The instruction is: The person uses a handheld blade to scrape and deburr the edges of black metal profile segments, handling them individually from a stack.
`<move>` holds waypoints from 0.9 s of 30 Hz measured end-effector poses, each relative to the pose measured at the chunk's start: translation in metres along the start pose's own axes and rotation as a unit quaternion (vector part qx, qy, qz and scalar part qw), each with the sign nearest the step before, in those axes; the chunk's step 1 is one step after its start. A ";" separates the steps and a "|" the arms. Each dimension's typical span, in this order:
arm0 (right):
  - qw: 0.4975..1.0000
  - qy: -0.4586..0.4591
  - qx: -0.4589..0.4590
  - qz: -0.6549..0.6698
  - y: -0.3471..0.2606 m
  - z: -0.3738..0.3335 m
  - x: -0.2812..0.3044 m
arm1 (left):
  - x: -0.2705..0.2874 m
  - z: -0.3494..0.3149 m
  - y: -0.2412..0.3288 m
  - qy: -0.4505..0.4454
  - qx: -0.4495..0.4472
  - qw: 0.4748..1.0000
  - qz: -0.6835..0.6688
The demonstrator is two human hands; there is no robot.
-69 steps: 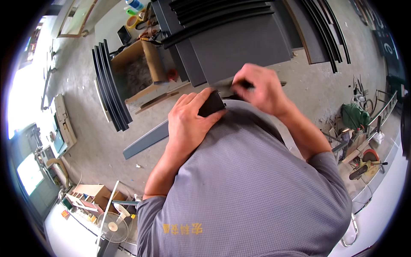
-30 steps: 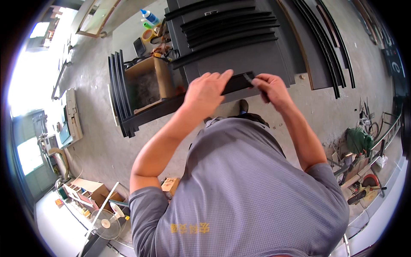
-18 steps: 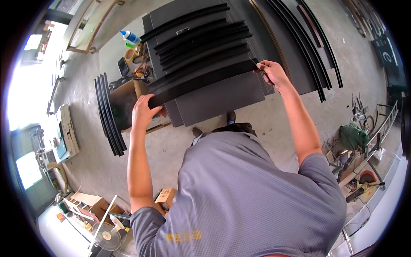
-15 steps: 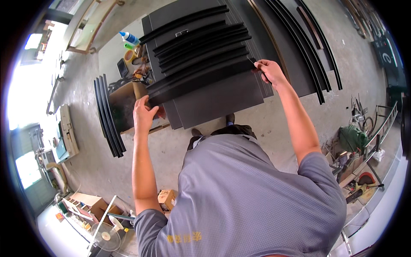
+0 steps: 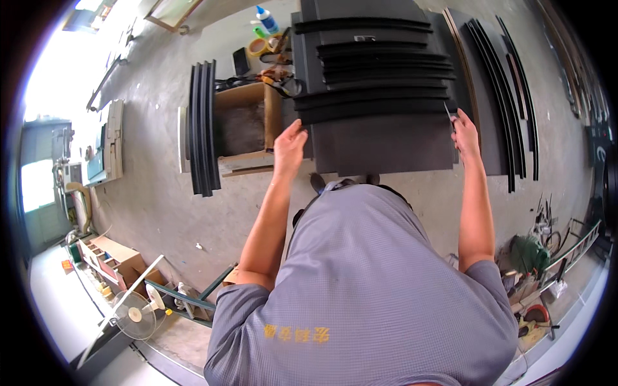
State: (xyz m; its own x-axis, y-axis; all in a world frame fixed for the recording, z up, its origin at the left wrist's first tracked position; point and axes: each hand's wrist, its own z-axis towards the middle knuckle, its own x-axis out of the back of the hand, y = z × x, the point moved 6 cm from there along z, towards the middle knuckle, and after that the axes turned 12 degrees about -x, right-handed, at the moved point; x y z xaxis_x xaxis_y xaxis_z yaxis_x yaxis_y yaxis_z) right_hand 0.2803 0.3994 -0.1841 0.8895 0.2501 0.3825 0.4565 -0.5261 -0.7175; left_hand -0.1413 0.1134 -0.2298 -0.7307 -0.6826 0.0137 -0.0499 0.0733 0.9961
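Note:
A long black strip (image 5: 373,113) lies across the dark panel (image 5: 386,145), nearest me among several similar strips. My left hand (image 5: 290,149) is at its left end, thumb and fingertips closed together on the strip's edge. At the strip's right end, my right hand (image 5: 466,136) is closed around a small tool (image 5: 449,113). Its slim, pointed metal blade sticks up beside the strip's end, while the handle is mostly hidden in my fingers. I cannot tell the tool's exact kind.
Beyond are more black strips (image 5: 386,66). Left of the panel stand an open cardboard box (image 5: 273,119) and upright-leaning dark profiles (image 5: 203,128). Behind the box lie a phone (image 5: 241,62), tape roll (image 5: 258,46) and blue-white bottle (image 5: 266,20). Long profiles (image 5: 499,96) lie at right.
My view has turned and shifted, so panel and strips now sit level and farther right. My left thumb, spread before, has come in toward the fingertips. The tool's blade shows more clearly.

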 end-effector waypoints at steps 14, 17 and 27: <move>0.951 -0.226 -0.068 0.200 0.027 -0.115 -0.065 | 0.225 0.118 0.063 0.135 -0.134 0.782 0.594; 0.924 -0.265 -0.110 0.252 0.030 -0.153 -0.109 | 0.239 0.136 0.044 0.103 -0.117 0.752 0.641; 0.941 -0.259 -0.007 0.219 -0.007 -0.200 -0.122 | 0.183 0.046 0.115 -0.060 -0.087 0.975 0.195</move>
State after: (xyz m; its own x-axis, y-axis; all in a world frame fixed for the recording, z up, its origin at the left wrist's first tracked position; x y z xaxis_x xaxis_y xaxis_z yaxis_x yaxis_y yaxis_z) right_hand 0.1643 0.2104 -0.1091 0.8853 0.3675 -0.2848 0.0473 -0.6806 -0.7311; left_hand -0.3123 0.0299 -0.1171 -0.7461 -0.5364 0.3946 0.3561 0.1794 0.9171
